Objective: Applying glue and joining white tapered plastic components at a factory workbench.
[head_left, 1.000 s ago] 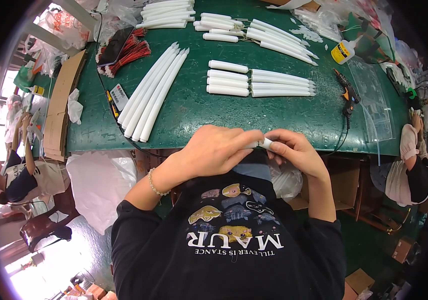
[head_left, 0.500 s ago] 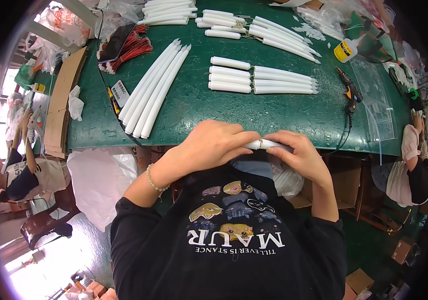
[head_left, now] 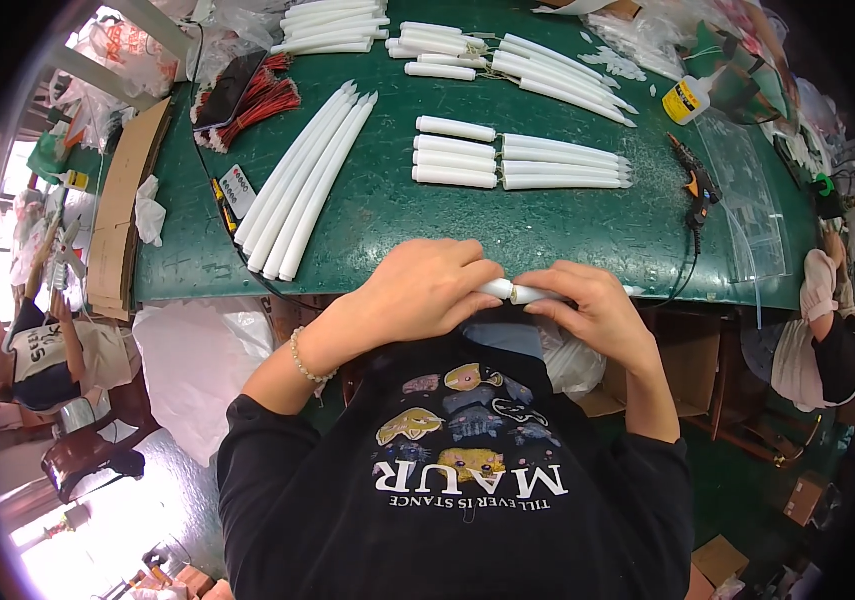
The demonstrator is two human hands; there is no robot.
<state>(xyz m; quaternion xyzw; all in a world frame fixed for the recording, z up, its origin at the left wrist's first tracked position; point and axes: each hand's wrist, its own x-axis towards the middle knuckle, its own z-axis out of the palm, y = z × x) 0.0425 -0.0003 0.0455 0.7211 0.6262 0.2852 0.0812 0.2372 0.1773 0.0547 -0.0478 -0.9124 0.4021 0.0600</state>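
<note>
White on white: pinching candle base [head_left: 496,288] in left hand [head_left: 433,290], tapered top [head_left: 536,294] in right hand [head_left: 596,304], seemingly to align ends.

At the near edge of the bench [head_left: 378,225], we saw the left hand [head_left: 433,288] hiding part of one white piece [head_left: 496,289], the right hand [head_left: 598,305] covering part of another white piece [head_left: 530,295]. The picture's top cut off the bench's far edge; we could not identify the tiny pale scraps [head_left: 620,67] toward it.

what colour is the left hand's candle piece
The candle piece is white, best seen in the head view.
</note>
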